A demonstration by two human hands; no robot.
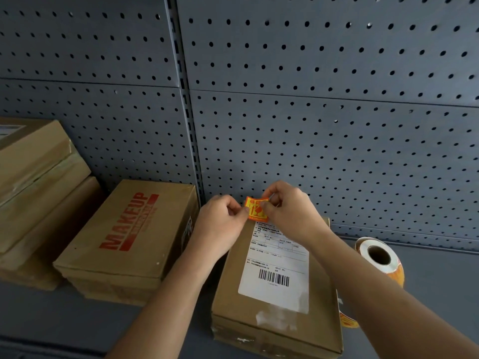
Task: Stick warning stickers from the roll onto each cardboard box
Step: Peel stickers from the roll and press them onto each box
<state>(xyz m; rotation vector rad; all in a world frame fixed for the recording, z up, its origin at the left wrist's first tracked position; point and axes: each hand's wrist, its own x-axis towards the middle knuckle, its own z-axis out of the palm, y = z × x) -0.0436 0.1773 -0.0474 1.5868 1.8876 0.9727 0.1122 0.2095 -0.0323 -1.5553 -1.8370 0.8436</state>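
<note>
From the head view, both of my hands meet over the far end of the cardboard box point(233, 294) lying in front of me on the grey shelf point(440, 294). My left hand point(220, 218) pinches the left edge of an orange warning sticker point(255, 209) between thumb and forefinger, with the other fingers curled in. My right hand point(287, 208) pinches the sticker's right side the same way, its fingers bent over the top corner. The sticker hangs between the two hands, printed side toward me, just above the far edge of the box; I cannot tell whether its lower edge touches the cardboard yet.

The box carries a white shipping label point(277, 268) with a barcode on its top face, and the sticker sits just beyond the label's far end. The sticker roll point(388, 268) stands on the shelf to the right of the box, its hollow core facing me, and a loose strip of orange stickers point(348, 321) shows beside the box's right edge, nearer to me.

To the left, slightly apart, lies a second box printed MAKEUP point(129, 229) in red, resting on another carton. Further left is a stack of plain boxes point(33, 177). A grey pegboard point(337, 125) closes the shelf behind everything.
</note>
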